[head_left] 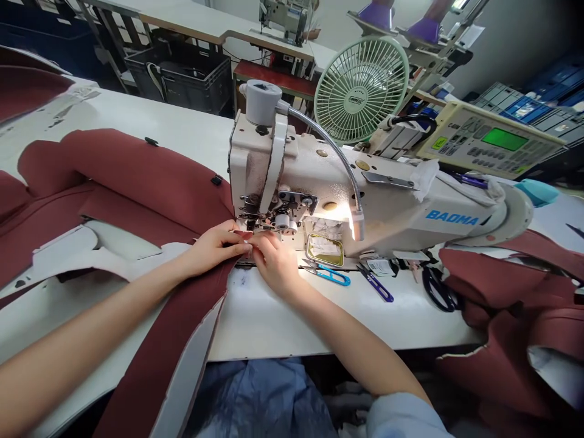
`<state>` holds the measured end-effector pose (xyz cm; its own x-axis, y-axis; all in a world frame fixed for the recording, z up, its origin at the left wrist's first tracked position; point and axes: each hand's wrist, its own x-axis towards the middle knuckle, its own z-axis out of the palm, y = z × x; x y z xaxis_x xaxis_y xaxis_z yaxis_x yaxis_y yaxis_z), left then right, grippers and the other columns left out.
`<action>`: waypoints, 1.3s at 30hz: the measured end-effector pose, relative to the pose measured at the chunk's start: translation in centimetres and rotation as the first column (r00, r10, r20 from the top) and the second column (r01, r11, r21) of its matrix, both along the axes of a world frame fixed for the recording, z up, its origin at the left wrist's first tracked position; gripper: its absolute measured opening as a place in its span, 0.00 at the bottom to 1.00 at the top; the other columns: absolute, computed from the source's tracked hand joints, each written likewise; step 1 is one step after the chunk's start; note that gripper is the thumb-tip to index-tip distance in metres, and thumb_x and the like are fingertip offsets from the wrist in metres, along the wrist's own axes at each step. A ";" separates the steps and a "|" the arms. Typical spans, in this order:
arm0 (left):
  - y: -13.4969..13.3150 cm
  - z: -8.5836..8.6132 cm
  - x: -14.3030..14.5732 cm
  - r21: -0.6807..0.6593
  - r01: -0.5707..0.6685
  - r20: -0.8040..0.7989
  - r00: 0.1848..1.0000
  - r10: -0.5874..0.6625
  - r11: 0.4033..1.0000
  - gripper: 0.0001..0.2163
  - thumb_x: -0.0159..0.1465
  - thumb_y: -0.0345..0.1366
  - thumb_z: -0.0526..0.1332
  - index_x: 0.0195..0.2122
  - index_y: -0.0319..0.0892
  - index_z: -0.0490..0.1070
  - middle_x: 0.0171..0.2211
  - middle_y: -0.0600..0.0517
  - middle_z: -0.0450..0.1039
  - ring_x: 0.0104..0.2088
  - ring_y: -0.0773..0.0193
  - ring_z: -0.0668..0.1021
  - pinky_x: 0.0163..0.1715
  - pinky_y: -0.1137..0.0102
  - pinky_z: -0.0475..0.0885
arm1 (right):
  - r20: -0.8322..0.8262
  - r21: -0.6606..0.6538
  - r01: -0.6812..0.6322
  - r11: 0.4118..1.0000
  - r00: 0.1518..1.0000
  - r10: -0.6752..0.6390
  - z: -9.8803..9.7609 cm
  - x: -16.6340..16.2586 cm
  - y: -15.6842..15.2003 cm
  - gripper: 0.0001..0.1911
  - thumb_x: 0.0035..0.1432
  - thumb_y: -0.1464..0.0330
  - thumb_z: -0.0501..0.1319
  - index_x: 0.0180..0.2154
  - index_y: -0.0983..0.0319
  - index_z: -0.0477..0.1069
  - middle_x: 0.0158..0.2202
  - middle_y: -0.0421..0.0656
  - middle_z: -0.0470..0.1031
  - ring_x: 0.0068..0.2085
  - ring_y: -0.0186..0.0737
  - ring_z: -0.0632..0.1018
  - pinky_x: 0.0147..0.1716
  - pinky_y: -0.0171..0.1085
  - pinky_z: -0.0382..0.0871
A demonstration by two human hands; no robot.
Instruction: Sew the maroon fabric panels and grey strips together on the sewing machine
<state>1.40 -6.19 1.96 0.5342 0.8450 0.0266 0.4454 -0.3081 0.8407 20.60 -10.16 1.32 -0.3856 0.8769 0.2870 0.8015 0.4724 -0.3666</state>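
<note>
Far left: maroon foam-backed upholstery panels [137,182] with pale backing along the cut edges, spread flat across the white tabletop [255,322]. Two small black clips [216,180] on the panel edge, probably for keeping layers aligned. Next, left grip [212,248]: narrow pinch, fingertips on the edge of a long maroon strip [168,359], the strip trailing down over the near edge of the tabletop. Right grip [274,261]: equally narrow, fingertips meeting the left ones at that same edge, just in front of the metal presser foot [260,222]; exact layer held hidden by the fingers. Hold close to the needle, likely for steering the edge. Above, cream industrial sewing machine [292,170], blue lettering on the arm reading "BAOMA". Flexible gooseneck lamp [358,222] bent low, light aimed at the stitching area. Within easy reach: blue-handled thread snips [326,275], black-handled scissors [438,289]. Behind, pale green desk fan [360,88], control panel [488,140] with green display. Far right, further maroon panels [502,316] heaped at the tabletop edge.
</note>
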 end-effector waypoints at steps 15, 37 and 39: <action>0.2 0.0 -0.1 0.032 0.008 -0.067 0.998 -0.006 0.999 0.23 0.64 0.53 0.57 0.21 0.40 0.70 0.36 0.50 0.65 0.37 0.61 0.72 0.39 0.69 0.68 | -0.568 -0.496 -0.166 0.853 0.804 -0.174 -0.1 1.0 0.8 0.14 0.64 0.59 0.52 0.41 0.61 0.70 0.23 0.35 0.69 0.24 0.32 0.71 0.28 0.32 0.66; -0.2 -0.8 0.3 0.124 -0.136 0.012 0.991 0.136 0.983 0.21 0.60 0.49 0.63 0.18 0.39 0.64 0.30 0.53 0.62 0.33 0.65 0.70 0.34 0.71 0.64 | -0.019 -0.040 0.288 0.957 0.957 -0.289 0.6 2.1 0.2 0.05 0.56 0.68 0.56 0.28 0.59 0.68 0.25 0.39 0.70 0.24 0.34 0.69 0.24 0.33 0.55; -0.3 -0.8 0.3 0.138 -0.102 -0.026 0.994 0.106 0.985 0.18 0.60 0.51 0.63 0.24 0.41 0.72 0.33 0.52 0.64 0.35 0.64 0.71 0.37 0.70 0.65 | -0.070 -0.085 0.192 0.978 0.978 -0.198 0.7 2.0 0.2 0.07 0.58 0.67 0.56 0.29 0.59 0.68 0.27 0.40 0.71 0.24 0.33 0.69 0.24 0.32 0.57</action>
